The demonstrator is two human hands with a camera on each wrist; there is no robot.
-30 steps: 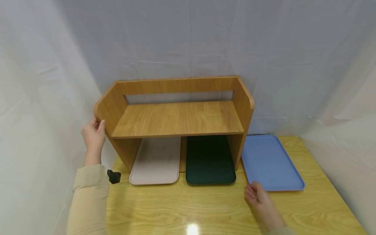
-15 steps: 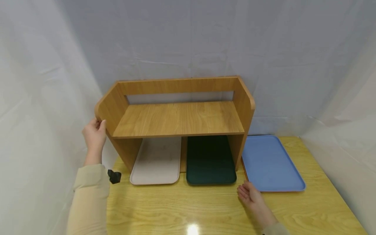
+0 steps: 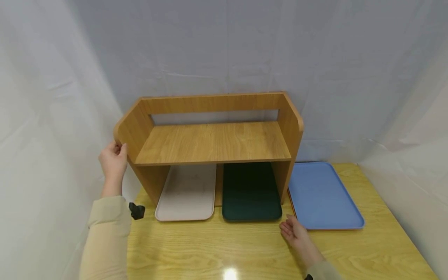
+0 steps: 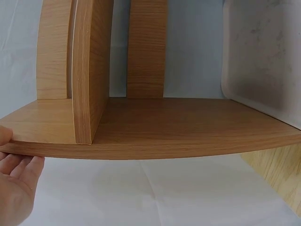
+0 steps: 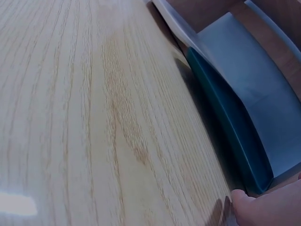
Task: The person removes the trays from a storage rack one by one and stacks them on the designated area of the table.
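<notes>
A wooden shelf unit (image 3: 213,142) stands at the back of the yellow wooden table (image 3: 245,252). My left hand (image 3: 112,160) holds the front edge of its left side panel (image 4: 141,146), thumb on the edge. Under the shelf lie a beige tray (image 3: 187,192) and a dark green tray (image 3: 250,192). A blue tray (image 3: 322,196) lies to the right of the unit. My right hand (image 3: 293,230) rests open on the table by the front right corner of the green tray (image 5: 235,127), fingers relaxed, holding nothing.
A small black object (image 3: 137,211) sits on the table by my left sleeve. White cloth walls close in at the back and on both sides. An orange edge shows under the blue tray's left rim.
My right hand has slid left along the table, from the blue tray's front corner toward the green tray's corner. The left hand has stayed on the side panel.
</notes>
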